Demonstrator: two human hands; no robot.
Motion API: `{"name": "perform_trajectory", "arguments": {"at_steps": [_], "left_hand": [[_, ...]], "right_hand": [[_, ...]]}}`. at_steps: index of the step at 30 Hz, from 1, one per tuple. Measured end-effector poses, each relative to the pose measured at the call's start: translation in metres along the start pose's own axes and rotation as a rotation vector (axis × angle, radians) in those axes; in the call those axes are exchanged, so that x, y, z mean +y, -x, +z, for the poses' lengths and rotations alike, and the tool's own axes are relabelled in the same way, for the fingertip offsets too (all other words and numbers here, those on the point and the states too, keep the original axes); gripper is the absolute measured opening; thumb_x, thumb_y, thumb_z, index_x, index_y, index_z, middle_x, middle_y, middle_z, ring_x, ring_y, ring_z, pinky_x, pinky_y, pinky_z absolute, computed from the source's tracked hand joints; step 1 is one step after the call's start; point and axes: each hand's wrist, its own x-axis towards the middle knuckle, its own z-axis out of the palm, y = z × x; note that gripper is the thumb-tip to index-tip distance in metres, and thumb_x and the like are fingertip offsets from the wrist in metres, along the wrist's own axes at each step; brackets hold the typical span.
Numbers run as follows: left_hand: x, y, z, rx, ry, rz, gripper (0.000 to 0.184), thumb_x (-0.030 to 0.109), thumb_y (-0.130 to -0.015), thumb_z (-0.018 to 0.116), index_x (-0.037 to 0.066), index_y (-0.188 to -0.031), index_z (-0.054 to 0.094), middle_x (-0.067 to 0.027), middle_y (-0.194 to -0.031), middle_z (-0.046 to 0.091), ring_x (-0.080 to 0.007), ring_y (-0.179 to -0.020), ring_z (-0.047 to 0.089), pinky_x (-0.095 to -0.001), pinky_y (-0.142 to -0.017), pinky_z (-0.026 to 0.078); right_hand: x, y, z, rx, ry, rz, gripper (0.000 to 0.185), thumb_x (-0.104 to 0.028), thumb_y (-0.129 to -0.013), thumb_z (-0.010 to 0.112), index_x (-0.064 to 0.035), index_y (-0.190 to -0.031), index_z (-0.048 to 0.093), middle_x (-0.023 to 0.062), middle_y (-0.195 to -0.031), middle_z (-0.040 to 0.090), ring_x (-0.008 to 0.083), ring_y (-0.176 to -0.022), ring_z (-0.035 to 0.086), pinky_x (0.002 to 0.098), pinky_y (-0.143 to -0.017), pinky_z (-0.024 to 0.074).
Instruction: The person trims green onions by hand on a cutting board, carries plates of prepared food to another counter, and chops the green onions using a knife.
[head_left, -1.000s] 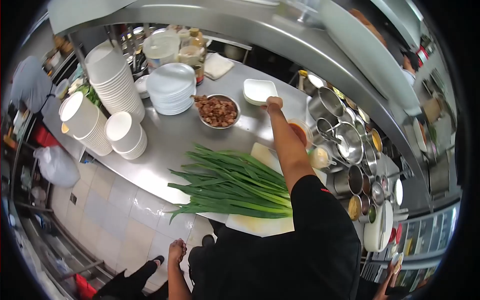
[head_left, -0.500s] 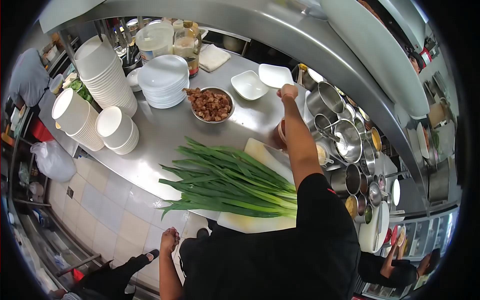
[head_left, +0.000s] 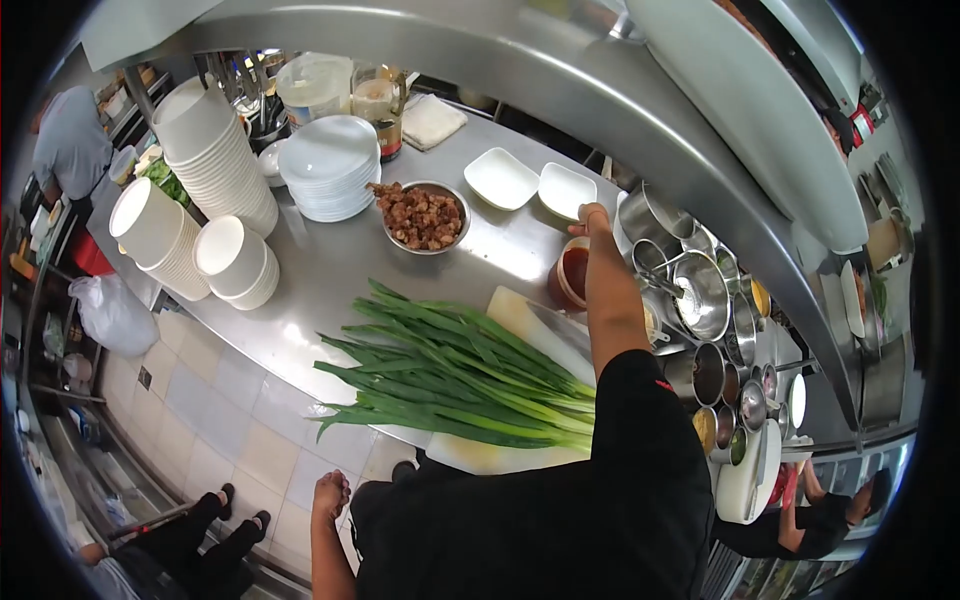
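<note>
My right hand (head_left: 594, 219) reaches across the counter, its fingers closed at the near rim of a small white bowl (head_left: 566, 188). A second white bowl (head_left: 499, 179) sits just left of it. Below my wrist is a container of dark red sauce (head_left: 573, 274), partly covered by my forearm. My left hand (head_left: 331, 495) hangs low at my side over the floor, fingers curled in, with nothing visible in it. Long green onions (head_left: 460, 370) lie across a white cutting board (head_left: 505, 455) in front of me. A blade-like metal surface (head_left: 553, 328) shows beside them, partly hidden.
A metal bowl of browned meat chunks (head_left: 424, 218) stands mid-counter, by stacked white plates (head_left: 328, 165). Stacked paper tubs (head_left: 205, 150) fill the left. Metal pots and bowls (head_left: 700, 295) crowd the right. A steel shelf edge (head_left: 520, 60) arches above. Other people stand at left and lower right.
My right hand and the small white bowl have come nearer to me, toward the sauce container. More of the sauce now shows. My left hand has shifted slightly, still curled.
</note>
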Motion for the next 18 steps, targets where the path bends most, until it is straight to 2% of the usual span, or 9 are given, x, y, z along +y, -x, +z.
{"name": "perform_trajectory", "arguments": {"at_steps": [2, 4, 5, 6, 7, 8, 12, 14, 18], "left_hand": [[-0.018, -0.021, -0.014, -0.012, -0.198, 0.106, 0.026, 0.019, -0.094, 0.042, 0.007, -0.074, 0.052, -0.005, -0.059, 0.051, -0.0144, -0.048, 0.047, -0.0294, -0.043, 0.04], [-0.013, -0.023, -0.017, 0.01, -1.242, 0.565, 0.02, 0.015, -0.086, 0.051, 0.006, -0.069, 0.055, -0.0158, -0.063, 0.054, -0.0329, -0.061, 0.056, -0.0441, -0.057, 0.044], [0.005, -0.007, -0.005, 0.003, -1.101, 0.483, 0.017, 0.015, -0.084, 0.054, 0.005, -0.07, 0.056, -0.0188, -0.067, 0.056, -0.039, -0.066, 0.055, -0.0484, -0.059, 0.043], [0.008, -0.002, -0.003, 0.008, -1.071, 0.611, 0.023, 0.017, -0.087, 0.051, 0.006, -0.068, 0.054, -0.0133, -0.061, 0.054, -0.0303, -0.055, 0.054, -0.0413, -0.051, 0.042], [0.026, 0.019, 0.014, -0.057, -0.244, 0.22, 0.026, 0.019, -0.091, 0.048, 0.007, -0.069, 0.053, -0.0055, -0.057, 0.05, -0.0174, -0.044, 0.047, -0.0304, -0.042, 0.036], [0.028, 0.021, 0.021, -0.058, -0.07, 0.177, 0.026, 0.02, -0.093, 0.044, 0.008, -0.071, 0.053, -0.0003, -0.056, 0.047, -0.0078, -0.041, 0.038, -0.0217, -0.039, 0.029], [0.043, 0.034, 0.027, -0.2, 0.049, 0.154, 0.027, 0.032, -0.097, 0.048, 0.011, -0.08, 0.048, 0.0046, -0.058, 0.039, -0.0058, -0.046, 0.034, -0.0199, -0.039, 0.025], [0.047, 0.037, 0.03, -0.222, 0.059, 0.172, 0.03, 0.036, -0.097, 0.048, 0.013, -0.077, 0.045, 0.0053, -0.058, 0.037, -0.0056, -0.045, 0.031, -0.0203, -0.039, 0.023], [0.057, 0.046, 0.028, -0.277, 0.142, 0.233, 0.034, 0.039, -0.096, 0.049, 0.015, -0.073, 0.04, 0.0061, -0.057, 0.033, -0.0054, -0.044, 0.028, -0.0212, -0.039, 0.02]], "right_hand": [[0.0, 0.005, -0.012, -0.066, 0.116, -0.108, 0.021, -0.007, -0.085, 0.053, -0.0039, -0.105, 0.059, 0.0175, -0.082, 0.062, 0.033, -0.06, 0.064, 0.0431, -0.047, 0.055], [0.025, -0.073, -0.007, 0.067, 0.924, -0.556, 0.03, -0.025, -0.071, 0.058, -0.0081, -0.093, 0.068, 0.0136, -0.106, 0.066, 0.0291, -0.098, 0.064, 0.0403, -0.082, 0.0501], [0.018, -0.11, -0.012, 0.029, 1.072, -0.614, 0.016, -0.02, -0.071, 0.061, -0.0074, -0.079, 0.067, 0.0106, -0.091, 0.066, 0.0249, -0.083, 0.064, 0.0385, -0.071, 0.0508], [0.01, -0.143, -0.017, -0.005, 1.213, -0.681, 0.012, -0.016, -0.071, 0.063, -0.0068, -0.064, 0.066, 0.0075, -0.075, 0.066, 0.0208, -0.067, 0.065, 0.0367, -0.06, 0.0515], [-0.036, -0.033, -0.013, -0.099, 1.318, -0.582, 0.023, -0.021, -0.074, 0.058, -0.0034, -0.083, 0.069, 0.0167, -0.091, 0.068, 0.0311, -0.088, 0.066, 0.0378, -0.072, 0.052], [-0.066, 0.01, -0.012, -0.029, 1.344, -0.681, 0.021, -0.021, -0.075, 0.058, -0.0036, -0.082, 0.068, 0.0149, -0.087, 0.067, 0.0278, -0.082, 0.064, 0.0362, -0.068, 0.0509], [-0.091, 0.125, -0.02, -0.145, 0.86, -1.021, 0.015, -0.017, -0.083, 0.059, -0.0046, -0.078, 0.065, 0.0077, -0.07, 0.064, 0.0143, -0.054, 0.058, 0.0299, -0.051, 0.0467], [-0.094, 0.238, -0.039, -0.436, 0.547, -0.808, 0.018, -0.022, -0.088, 0.057, -0.0044, -0.087, 0.059, 0.0002, -0.063, 0.054, 0.008, -0.049, 0.05, 0.0232, -0.045, 0.0398], [-0.054, 0.363, -0.076, -0.621, 0.409, -0.915, 0.022, -0.025, -0.091, 0.058, -0.0039, -0.095, 0.061, -0.0037, -0.064, 0.051, 0.0044, -0.052, 0.048, 0.0207, -0.045, 0.0372]]}}
